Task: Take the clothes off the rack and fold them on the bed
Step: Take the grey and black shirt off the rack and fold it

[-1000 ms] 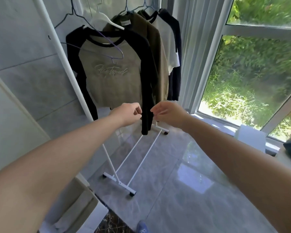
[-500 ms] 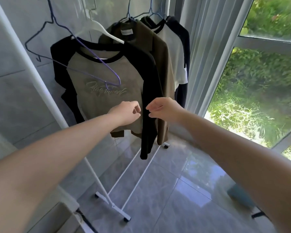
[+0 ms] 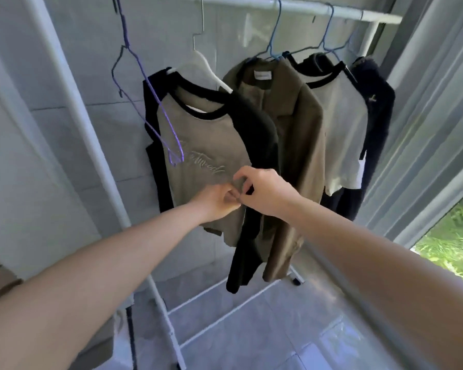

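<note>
The tan shirt with black sleeves [image 3: 198,145] is being hung from a white hanger [image 3: 209,72] on the white rack [image 3: 300,8], at the 12 o'clock position above both hands. The grip of the left hand [image 3: 218,202] is being kept pinched together on the shirt's front cloth, and the right hand [image 3: 265,192], touching it at 3 o'clock, is being curled on the same fabric. An olive jacket [image 3: 292,145] is being hung just beside it.
</note>
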